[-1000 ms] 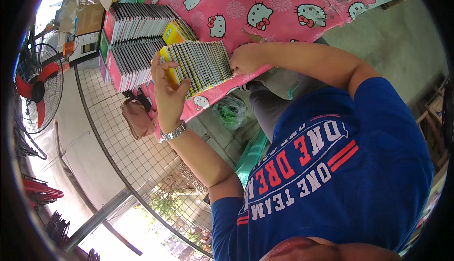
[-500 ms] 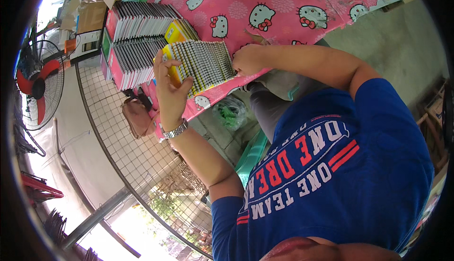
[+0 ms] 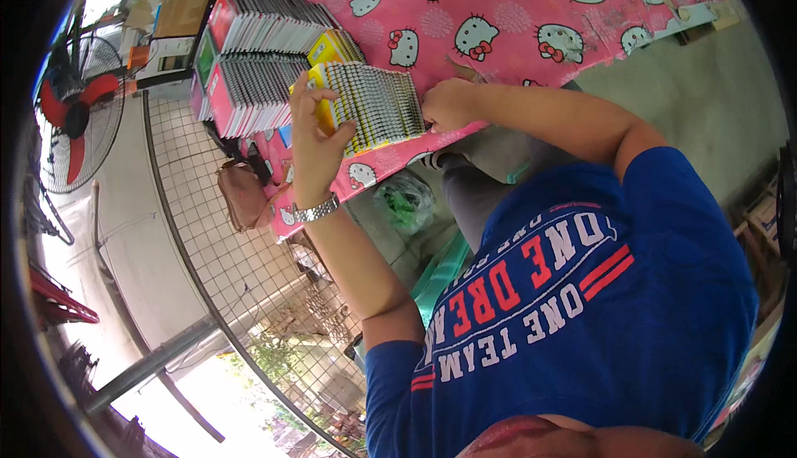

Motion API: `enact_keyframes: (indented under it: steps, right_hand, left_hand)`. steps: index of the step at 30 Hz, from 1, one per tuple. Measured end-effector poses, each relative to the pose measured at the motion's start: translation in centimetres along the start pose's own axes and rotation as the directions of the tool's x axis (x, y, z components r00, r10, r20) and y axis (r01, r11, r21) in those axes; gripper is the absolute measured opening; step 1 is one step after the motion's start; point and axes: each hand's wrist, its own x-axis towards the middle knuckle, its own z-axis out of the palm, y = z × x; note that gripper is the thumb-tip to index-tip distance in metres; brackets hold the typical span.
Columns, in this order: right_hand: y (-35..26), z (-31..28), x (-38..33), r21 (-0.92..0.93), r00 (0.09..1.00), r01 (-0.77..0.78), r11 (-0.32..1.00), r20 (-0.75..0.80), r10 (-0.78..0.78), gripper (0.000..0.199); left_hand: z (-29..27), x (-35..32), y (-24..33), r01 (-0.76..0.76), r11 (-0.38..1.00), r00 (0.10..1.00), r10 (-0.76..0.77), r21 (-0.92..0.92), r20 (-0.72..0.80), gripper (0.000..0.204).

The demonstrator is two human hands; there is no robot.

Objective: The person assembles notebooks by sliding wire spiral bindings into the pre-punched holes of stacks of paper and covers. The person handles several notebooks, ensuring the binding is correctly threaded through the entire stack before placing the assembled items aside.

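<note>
A row of notebooks (image 3: pixel 378 108) runs left to right, from the open left hand (image 3: pixel 318 133) to the curled right hand (image 3: pixel 449 105), just beside its end, grip unclear.

left hand (image 3: pixel 318 144) and right hand (image 3: pixel 451 106) flank spiral notebooks (image 3: pixel 378 103).

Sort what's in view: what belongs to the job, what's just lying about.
In the job:
left hand, right hand
yellow-covered spiral notebooks between them
likely also black-spiral notebooks alongside

Lying about:
brown pouch
red-bladed fan
clear plastic bag, green inside
</note>
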Motion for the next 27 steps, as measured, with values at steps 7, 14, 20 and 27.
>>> enact_keyframes:
  steps: [7,14,20,27]
  right_hand:
    - [-0.8,-0.2,-0.8,-0.079,0.999,0.005,0.997,0.039,-0.002,0.033]
    - [1.7,-3.7,-4.9,0.005,0.932,-0.225,0.974,-0.292,0.216,0.048]
    - [-2.5,-5.8,-2.1,0.969,0.732,-0.147,0.198,-0.029,0.681,0.058]
    - [-7.3,4.7,4.7,0.890,0.627,-0.254,0.378,-0.146,0.765,0.052]
  left_hand:
    - [-0.6,0.0,0.4,0.149,0.876,0.984,-0.176,-0.459,-0.016,0.035]
    - [-7.4,1.2,-2.7,0.002,0.603,0.899,-0.350,-0.798,-0.262,0.022]
    - [1.5,0.5,-10.5,0.249,0.025,0.870,-0.445,-0.968,0.212,0.059]
    - [10.4,-5.5,-15.8,0.138,0.018,0.862,-0.494,-0.990,0.111,0.047]
